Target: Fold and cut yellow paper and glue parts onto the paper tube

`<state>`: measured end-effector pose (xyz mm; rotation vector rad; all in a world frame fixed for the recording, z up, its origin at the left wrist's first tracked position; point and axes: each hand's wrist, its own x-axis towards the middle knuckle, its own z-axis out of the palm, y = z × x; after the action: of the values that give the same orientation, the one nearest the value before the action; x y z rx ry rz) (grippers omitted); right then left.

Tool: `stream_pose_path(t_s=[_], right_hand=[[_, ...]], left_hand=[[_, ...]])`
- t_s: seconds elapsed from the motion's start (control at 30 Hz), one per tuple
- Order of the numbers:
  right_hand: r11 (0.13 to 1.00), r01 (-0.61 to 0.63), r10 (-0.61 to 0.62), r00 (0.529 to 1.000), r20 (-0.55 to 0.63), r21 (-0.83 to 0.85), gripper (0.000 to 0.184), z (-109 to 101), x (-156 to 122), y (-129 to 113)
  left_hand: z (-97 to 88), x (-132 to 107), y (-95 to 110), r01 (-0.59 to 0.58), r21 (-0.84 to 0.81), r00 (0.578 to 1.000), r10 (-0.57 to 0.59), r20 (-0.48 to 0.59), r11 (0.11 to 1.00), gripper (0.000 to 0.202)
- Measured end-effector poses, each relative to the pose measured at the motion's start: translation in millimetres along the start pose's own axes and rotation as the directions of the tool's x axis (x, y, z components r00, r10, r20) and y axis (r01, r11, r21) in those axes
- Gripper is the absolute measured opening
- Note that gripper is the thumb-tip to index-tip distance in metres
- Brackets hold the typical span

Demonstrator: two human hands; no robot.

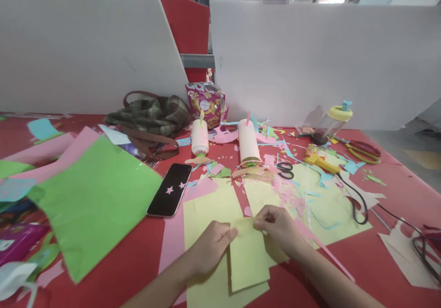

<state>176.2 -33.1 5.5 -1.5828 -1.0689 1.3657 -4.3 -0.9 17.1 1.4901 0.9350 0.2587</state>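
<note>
A folded piece of pale yellow paper [248, 257] is between my two hands, above larger yellow sheets [206, 207]. My left hand [212, 246] pinches its upper left edge, thumb on top. At the upper right corner, my right hand [277, 230] grips the same paper between thumb and fingers. Just beyond the hands stand two cream paper rolls, a taller one [248, 145] and a shorter one [200, 138], with coloured paper strips at their tops. A black phone [169, 191] bearing two pink paper stars lies to the left.
Small scissors [285, 170], a yellow glue gun [321, 160] with its cord, and large red-yellow scissors [365, 151] lie on the right. A green sheet [103, 198] covers the left. Paper scraps, a plaid bag [155, 115] and a snack bag [206, 103] sit before white partitions [310, 60].
</note>
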Motion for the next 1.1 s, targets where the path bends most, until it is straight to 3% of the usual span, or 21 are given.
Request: stream_pose_path(t_s=[0.13, 0.27, 0.4, 0.47, 0.6, 0.7, 0.8, 0.93, 1.0, 1.1], right_hand=[[0.997, 0.035, -0.038, 0.999, -0.038, -0.063, 0.019, 0, 0, 3], [0.984, 0.081, -0.1, 0.988, -0.118, -0.157, 0.029, 2, -2, 5], [0.992, 0.107, -0.113, 0.99, -0.083, -0.067, 0.013, 4, -2, 3], [0.994, 0.102, -0.103, 0.993, -0.051, -0.035, 0.009, 6, -2, 1], [0.995, 0.056, -0.065, 0.991, -0.116, -0.083, 0.012, 6, -3, -2], [0.982, 0.081, -0.108, 0.982, -0.153, -0.171, 0.016, 5, -3, -4], [0.93, 0.172, -0.207, 0.975, -0.078, -0.324, 0.019, 5, -3, -7], [0.826, 0.297, -0.321, 0.946, 0.034, -0.478, 0.01, 13, -5, -8], [0.783, 0.35, -0.367, 0.928, 0.073, -0.514, 0.011, 19, -6, -7], [0.754, 0.388, -0.389, 0.914, 0.116, -0.531, 0.012, 24, -8, -7]], left_hand=[[-2.5, 0, 2, -0.036, 0.062, 0.999, 0.038, -0.017, 0.997, 0.04], [-3.5, 1, 4, -0.054, 0.008, 0.999, 0.054, 0.002, 0.999, 0.04], [-0.3, 2, 2, -0.071, 0.006, 0.997, 0.071, -0.022, 0.997, 0.039], [1.8, 3, 0, -0.084, 0.054, 0.994, 0.087, -0.068, 0.995, 0.039], [1.8, 3, -2, -0.114, 0.224, 0.981, 0.145, -0.13, 0.968, 0.04], [-2.1, 1, 2, -0.176, 0.313, 0.962, 0.23, -0.144, 0.933, 0.024], [-4.1, 0, 9, -0.254, 0.495, 0.915, 0.372, -0.155, 0.831, 0.021], [0.5, 6, 15, -0.354, 0.745, 0.847, 0.531, 0.0, 0.565, 0.015], [3.0, 10, 15, -0.396, 0.8, 0.803, 0.592, 0.065, 0.45, 0.022], [3.3, 14, 12, -0.439, 0.804, 0.763, 0.638, 0.098, 0.401, 0.026]])
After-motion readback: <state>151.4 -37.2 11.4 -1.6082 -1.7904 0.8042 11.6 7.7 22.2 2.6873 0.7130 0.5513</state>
